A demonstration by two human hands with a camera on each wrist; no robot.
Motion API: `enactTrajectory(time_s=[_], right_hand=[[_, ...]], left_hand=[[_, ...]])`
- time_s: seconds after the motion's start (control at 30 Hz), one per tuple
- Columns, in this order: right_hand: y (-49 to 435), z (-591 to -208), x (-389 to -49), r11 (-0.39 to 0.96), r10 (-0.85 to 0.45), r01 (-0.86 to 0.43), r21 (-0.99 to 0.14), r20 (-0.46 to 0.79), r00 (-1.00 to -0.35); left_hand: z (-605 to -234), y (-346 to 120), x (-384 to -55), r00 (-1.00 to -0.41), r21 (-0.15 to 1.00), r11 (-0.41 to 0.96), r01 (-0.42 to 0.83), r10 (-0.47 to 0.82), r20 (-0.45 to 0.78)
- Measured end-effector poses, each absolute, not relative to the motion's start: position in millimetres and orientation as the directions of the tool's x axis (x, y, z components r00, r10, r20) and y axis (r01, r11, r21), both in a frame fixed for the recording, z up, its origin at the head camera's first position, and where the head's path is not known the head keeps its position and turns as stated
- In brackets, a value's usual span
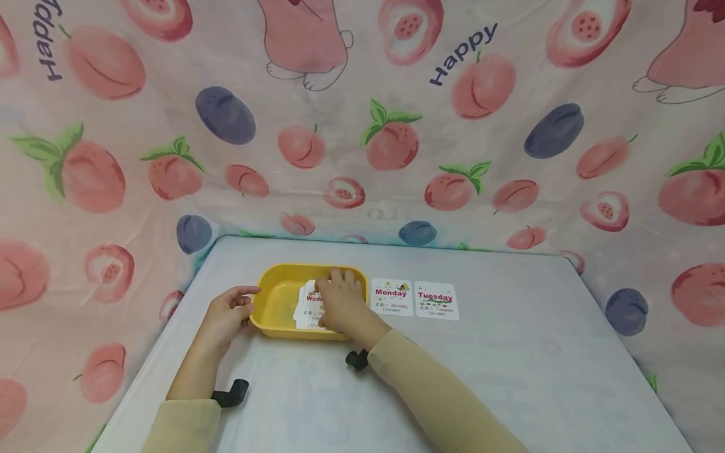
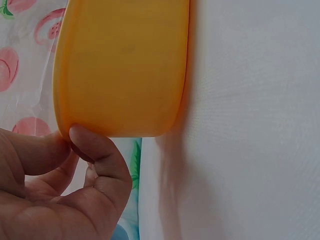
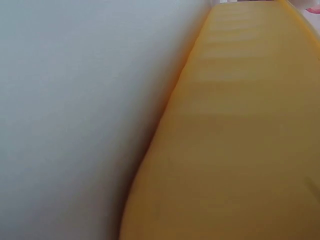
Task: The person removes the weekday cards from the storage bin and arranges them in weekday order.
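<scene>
A yellow plastic tray (image 1: 277, 331) lies on the white table, with a stack of white cards (image 1: 308, 313) inside; the top one reads partly as Wednesday. My left hand (image 1: 223, 316) pinches the tray's left end between thumb and finger; the left wrist view shows this hand (image 2: 85, 185) at the rim. Reaching into the tray from the right, my right hand (image 1: 344, 305) grips the top card by its far and near edges and covers its right part. In the right wrist view only the tray's outer wall (image 3: 225, 135) shows, with no fingers.
Right of the tray a Monday card (image 1: 391, 297) and a Tuesday card (image 1: 437, 301) lie side by side, face up. A fruit-print cloth (image 1: 340, 220) hangs behind the white table (image 1: 510, 365). Black wrist mounts (image 1: 231, 394) sit on both wrists.
</scene>
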State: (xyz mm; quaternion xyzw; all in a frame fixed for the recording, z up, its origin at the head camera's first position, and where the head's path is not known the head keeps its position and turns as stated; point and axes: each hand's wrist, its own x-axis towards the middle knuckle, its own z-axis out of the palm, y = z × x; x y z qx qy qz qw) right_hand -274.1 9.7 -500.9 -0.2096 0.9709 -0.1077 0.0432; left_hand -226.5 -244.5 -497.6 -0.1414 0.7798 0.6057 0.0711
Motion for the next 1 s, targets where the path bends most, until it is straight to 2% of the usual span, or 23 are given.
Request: enactTrajectory(time_s=[0.7,1.0], right_hand=[[10.4,-499.6,-277.4,0.87,-0.438,-0.438,-0.228,0.051,-0.897],[11.3,-496.0,-276.1,0.855,-0.462,-0.458,-0.245,0.043,-0.886]], left_hand=[[-495.7,-244.0,-226.8,-0.945,0.916,0.238,-0.323,-0.14,-0.296],[-497.3,-244.9,-226.5,-0.947,0.918,0.238,-0.318,-0.131,-0.294]])
